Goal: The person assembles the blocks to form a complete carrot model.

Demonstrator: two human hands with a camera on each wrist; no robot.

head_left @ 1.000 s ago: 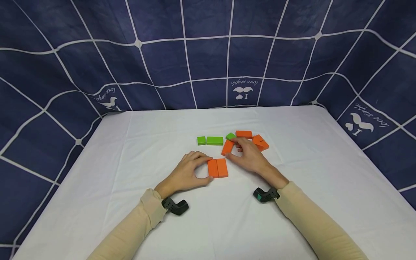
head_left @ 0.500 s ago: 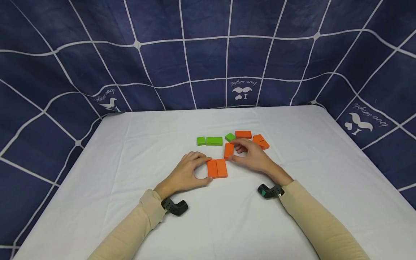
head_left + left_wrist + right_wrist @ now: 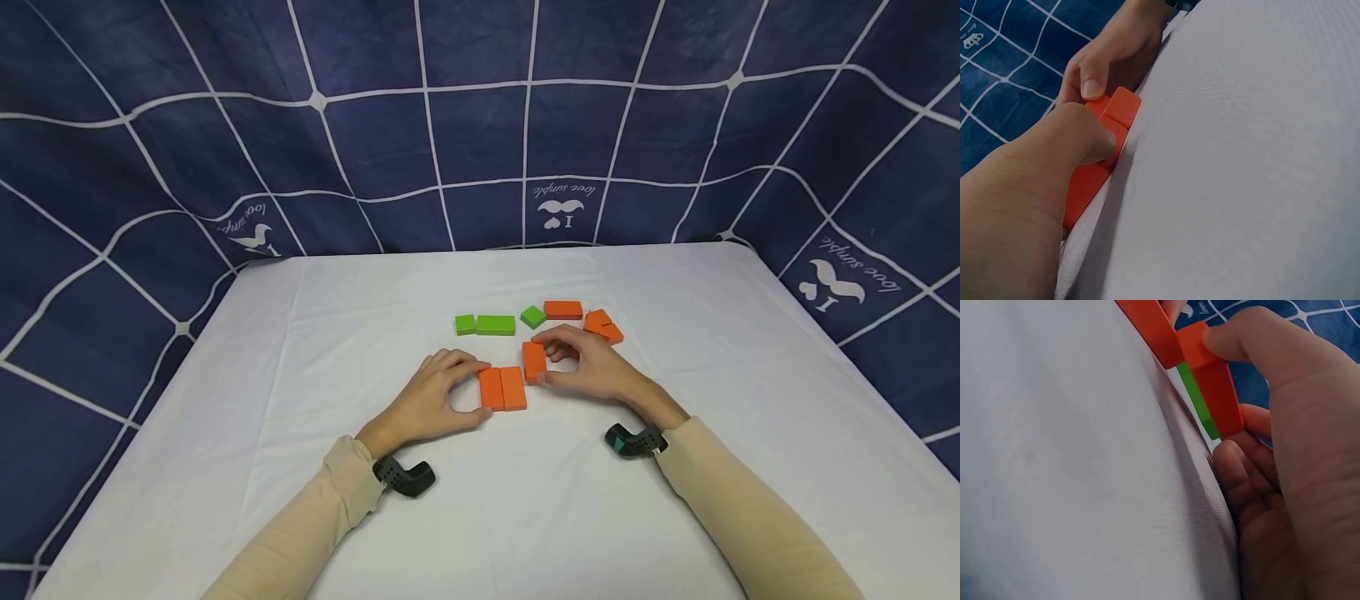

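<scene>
Head view: right hand (image 3: 590,364), left hand (image 3: 429,397), one pinched orange block (image 3: 534,360) apiece, three green blocks (image 3: 496,325) beyond

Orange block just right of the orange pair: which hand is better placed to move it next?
Likely the right hand: it pinches that orange block, while the left hand grips the orange pair.

A fabric-screened tabletop filming station, though whether in a home, lab or office cannot be told; a navy grid-patterned curtain (image 3: 480,133), with moustache prints (image 3: 559,207), encloses the back and sides; a white tablecloth (image 3: 480,517) spreads below; black wrist cameras (image 3: 405,478) point to recording.
</scene>
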